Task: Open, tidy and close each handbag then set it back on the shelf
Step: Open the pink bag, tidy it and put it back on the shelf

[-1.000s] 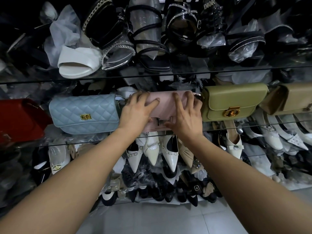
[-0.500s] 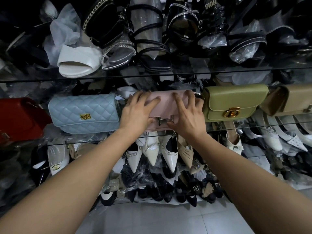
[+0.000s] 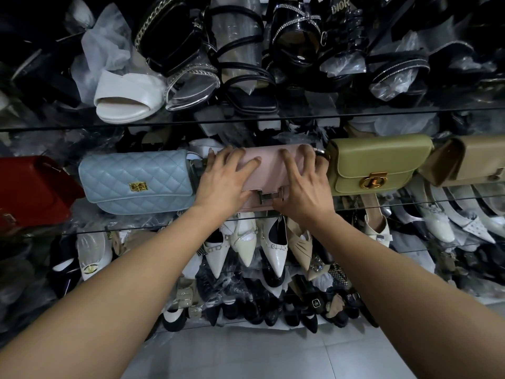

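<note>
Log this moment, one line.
pink smooth leather handbag: on glass shelf | left hand: flat on front | right hand: fingertips on flap, thumb by silver H-shaped clasp

The pink handbag (image 3: pixel 273 170) is a plain pale shade with a silver clasp (image 3: pixel 269 196). To its left, the light blue bag (image 3: pixel 136 181) is diamond-quilted with a gold square clasp (image 3: pixel 138 186), and the red bag (image 3: pixel 30 187) lies farther left. To its right are the olive green bag (image 3: pixel 377 160) with a gold round clasp (image 3: pixel 375 180) and the tan bag (image 3: pixel 475 162). Above are a white sandal (image 3: pixel 128 97) and black strappy sandals (image 3: pixel 243 64). Below are white and cream pointed shoes (image 3: pixel 273 242), then grey floor (image 3: pixel 259 351).
</note>
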